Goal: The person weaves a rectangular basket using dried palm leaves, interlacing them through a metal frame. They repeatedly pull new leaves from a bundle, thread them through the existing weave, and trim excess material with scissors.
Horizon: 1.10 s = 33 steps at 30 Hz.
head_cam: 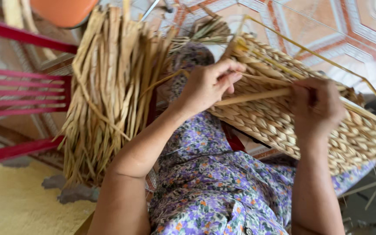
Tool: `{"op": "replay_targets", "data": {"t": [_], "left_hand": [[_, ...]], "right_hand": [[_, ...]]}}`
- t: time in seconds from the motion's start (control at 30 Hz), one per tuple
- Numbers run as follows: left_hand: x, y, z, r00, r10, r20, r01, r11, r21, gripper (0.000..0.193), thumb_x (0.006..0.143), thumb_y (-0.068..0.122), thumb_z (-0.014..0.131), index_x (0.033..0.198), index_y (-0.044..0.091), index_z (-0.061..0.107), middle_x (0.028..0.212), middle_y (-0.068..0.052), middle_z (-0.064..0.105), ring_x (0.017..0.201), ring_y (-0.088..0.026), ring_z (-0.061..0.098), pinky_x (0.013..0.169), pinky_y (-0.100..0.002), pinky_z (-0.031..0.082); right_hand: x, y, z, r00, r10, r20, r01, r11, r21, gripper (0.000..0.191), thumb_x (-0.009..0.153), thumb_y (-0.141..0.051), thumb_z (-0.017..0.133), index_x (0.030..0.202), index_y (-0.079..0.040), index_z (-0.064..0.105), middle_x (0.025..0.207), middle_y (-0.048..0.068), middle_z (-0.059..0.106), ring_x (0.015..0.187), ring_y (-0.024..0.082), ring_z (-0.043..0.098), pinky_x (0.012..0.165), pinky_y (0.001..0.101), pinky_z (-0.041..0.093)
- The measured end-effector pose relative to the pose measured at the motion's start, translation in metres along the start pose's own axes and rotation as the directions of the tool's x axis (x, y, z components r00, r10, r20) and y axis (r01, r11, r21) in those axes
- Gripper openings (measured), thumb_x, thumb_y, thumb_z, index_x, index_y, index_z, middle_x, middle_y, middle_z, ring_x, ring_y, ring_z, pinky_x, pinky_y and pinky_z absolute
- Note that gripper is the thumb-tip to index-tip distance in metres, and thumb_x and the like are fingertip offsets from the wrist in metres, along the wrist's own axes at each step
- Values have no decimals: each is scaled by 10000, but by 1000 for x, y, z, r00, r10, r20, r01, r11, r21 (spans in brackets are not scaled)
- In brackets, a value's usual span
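Observation:
A half-woven basket (279, 122) of pale dried fibre lies across my lap, its thin yellow wire frame (327, 61) sticking out past the weave. My left hand (209, 85) rests on the basket's near edge and pinches a single flat fibre strand (257, 95). That strand runs across the weave to my right hand (316, 106), which grips its other end against the basket's surface. My lap is covered by purple flowered cloth (214, 187).
A thick bundle of dried fibre strands (109, 91) hangs over a red slatted frame (22, 91) at the left. An orange rounded object (64, 11) is at the top left. Patterned tiles (349, 26) cover the floor beyond; a yellow mat (18, 204) lies at the lower left.

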State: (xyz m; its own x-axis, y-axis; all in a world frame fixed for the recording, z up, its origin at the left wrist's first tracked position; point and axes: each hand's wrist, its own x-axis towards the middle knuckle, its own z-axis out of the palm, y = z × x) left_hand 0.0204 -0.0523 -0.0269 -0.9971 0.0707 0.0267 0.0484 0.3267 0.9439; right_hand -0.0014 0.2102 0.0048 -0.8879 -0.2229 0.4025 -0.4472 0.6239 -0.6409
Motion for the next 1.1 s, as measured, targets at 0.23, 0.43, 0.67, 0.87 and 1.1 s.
{"op": "replay_targets", "data": {"t": [0.23, 0.43, 0.67, 0.87, 1.1], "left_hand": [[-41, -94, -151, 685, -32, -728, 183, 975, 130, 100, 1028, 95, 708, 1121, 111, 740, 1070, -62, 776, 844, -154, 685, 732, -272, 573], [-61, -125, -238, 513, -94, -853, 603, 747, 280, 81, 919, 116, 790, 987, 148, 761, 1025, -64, 721, 899, -197, 712, 801, -365, 577], [-57, -128, -240, 587, -69, -807, 629, 667, 400, 44, 910, 151, 791, 932, 128, 761, 913, -64, 736, 778, -225, 698, 685, -416, 549], [-61, -125, -259, 614, -361, -702, 424, 901, -94, 151, 1064, 166, 515, 1130, 103, 635, 948, -10, 750, 706, -58, 682, 568, -193, 576], [-50, -53, -270, 742, 253, -621, -207, 967, 148, 240, 1185, 183, 514, 1230, 61, 715, 886, -60, 672, 578, -63, 502, 484, -184, 343]], "right_hand": [[-24, 32, -37, 973, 200, -110, -118, 852, 510, 79, 1120, 66, 602, 1153, 11, 647, 1032, 125, 731, 667, 98, 653, 586, 218, 541], [-49, 48, -41, 970, 233, -65, -167, 839, 517, 89, 1159, 72, 573, 1153, 55, 660, 1002, 173, 731, 732, 139, 678, 673, 238, 559], [-49, 37, -43, 956, 289, -52, -226, 837, 498, 57, 1133, 73, 599, 1142, 67, 655, 995, 176, 721, 746, 142, 665, 692, 228, 553], [-46, 33, -40, 954, 298, -32, -248, 842, 478, 46, 1150, 87, 612, 1156, 67, 653, 992, 164, 721, 780, 144, 697, 705, 232, 576], [-31, -7, -31, 973, 222, -60, -168, 864, 474, 63, 1158, 41, 632, 1189, 92, 653, 1004, 190, 726, 773, 153, 687, 679, 224, 554]]}}
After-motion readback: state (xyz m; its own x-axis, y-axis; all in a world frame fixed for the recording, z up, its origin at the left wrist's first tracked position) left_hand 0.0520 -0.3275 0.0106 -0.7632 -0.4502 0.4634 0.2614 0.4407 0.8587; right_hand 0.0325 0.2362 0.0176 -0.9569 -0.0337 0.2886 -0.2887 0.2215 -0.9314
